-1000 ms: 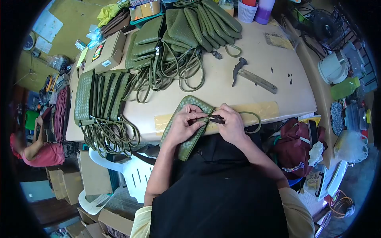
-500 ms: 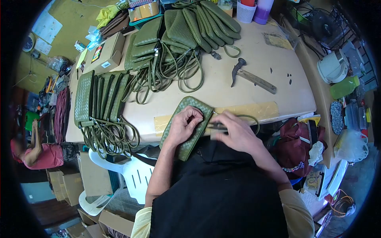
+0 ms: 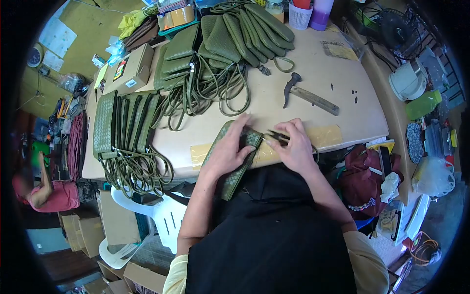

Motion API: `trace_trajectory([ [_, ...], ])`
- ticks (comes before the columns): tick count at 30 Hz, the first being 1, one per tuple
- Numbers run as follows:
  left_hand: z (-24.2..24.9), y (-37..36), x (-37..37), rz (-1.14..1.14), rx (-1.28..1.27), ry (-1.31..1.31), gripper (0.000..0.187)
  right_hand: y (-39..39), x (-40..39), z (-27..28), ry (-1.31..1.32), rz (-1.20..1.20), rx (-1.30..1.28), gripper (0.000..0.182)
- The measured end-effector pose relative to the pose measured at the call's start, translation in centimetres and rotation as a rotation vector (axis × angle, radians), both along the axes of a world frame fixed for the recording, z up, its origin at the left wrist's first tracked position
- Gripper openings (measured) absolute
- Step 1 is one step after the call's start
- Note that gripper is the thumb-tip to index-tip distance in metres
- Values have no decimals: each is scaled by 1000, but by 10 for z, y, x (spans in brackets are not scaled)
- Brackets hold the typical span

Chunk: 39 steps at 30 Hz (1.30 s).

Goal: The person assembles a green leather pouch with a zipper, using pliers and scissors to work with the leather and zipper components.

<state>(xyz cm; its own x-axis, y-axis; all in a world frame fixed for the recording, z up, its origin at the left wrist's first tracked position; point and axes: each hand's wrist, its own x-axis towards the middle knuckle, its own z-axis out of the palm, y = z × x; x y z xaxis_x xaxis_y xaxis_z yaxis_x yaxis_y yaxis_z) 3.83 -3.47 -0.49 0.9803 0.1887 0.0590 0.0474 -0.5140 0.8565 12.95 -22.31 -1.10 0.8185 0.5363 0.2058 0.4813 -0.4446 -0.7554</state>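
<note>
While the green woven pouch (image 3: pixel 230 161) lies at the table's (image 3: pixel 303 112) near edge, it is pressed flat by the left hand (image 3: pixel 229 149) — fingers spread — and small snips (image 3: pixel 277 136) are pinched by the right hand (image 3: pixel 293 147).

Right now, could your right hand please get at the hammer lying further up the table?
Probably yes: bare tabletop lies between the right hand and the hammer, though that hand holds small snips.

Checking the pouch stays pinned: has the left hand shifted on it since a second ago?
Yes. The left hand has slid up along the woven pouch, fingers now flat and reaching toward the hammer side of the table.
</note>
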Motion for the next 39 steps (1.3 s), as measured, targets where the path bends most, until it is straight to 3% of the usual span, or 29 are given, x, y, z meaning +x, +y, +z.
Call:
trace_trajectory([
  [2, 2, 0, 11, -100, 436, -26, 54, -5, 8, 2, 24, 52, -131, 34],
  [4, 12, 4, 18, -151, 444, -53, 51, -6, 11, 8, -14, 105, -239, 38],
  [6, 37, 2, 15, -116, 223, 86, 41, -3, 10, 9, 226, 242, -206, 31],
  [7, 52, -1, 11, -46, 151, 45, 35, 0, 6, 12, 434, 252, 39, 24],
  [8, 62, -3, 7, -43, 167, 31, 35, 2, 3, 21, 418, 257, 52, 24],
  [10, 78, -7, -5, 77, -33, -275, 34, 7, -5, 53, 208, 297, 405, 21],
  [11, 86, -9, -9, 98, -20, -379, 35, 9, -6, 67, 72, 295, 440, 23],
  [12, 98, -8, -14, 94, 150, -465, 37, 12, -5, 78, 60, 311, 455, 23],
  [14, 107, -13, -21, 149, 181, -529, 32, 16, -4, 92, -182, 340, 453, 24],
  [18, 75, -18, -30, 211, 8, -547, 20, 23, -6, 80, -278, 338, 365, 22],
  [22, 57, -24, -38, 243, -197, -525, 8, 20, -12, 70, -281, 346, 353, 21],
  [23, 54, -24, -38, 254, -348, -514, 5, 19, -12, 69, -234, 334, 324, 21],
  [24, 51, -24, -38, 263, -499, -503, 5, 18, -13, 68, -189, 322, 296, 22],
  [28, 48, -25, -38, 271, -632, -442, 13, 12, -17, 82, -48, 309, 261, 29],
  [33, 44, -29, -36, 247, -632, -474, 17, 4, -23, 96, -409, 206, 176, 37],
  [39, 50, -35, -35, 180, -568, -506, 17, 7, -27, 98, -421, 197, 254, 38],
])
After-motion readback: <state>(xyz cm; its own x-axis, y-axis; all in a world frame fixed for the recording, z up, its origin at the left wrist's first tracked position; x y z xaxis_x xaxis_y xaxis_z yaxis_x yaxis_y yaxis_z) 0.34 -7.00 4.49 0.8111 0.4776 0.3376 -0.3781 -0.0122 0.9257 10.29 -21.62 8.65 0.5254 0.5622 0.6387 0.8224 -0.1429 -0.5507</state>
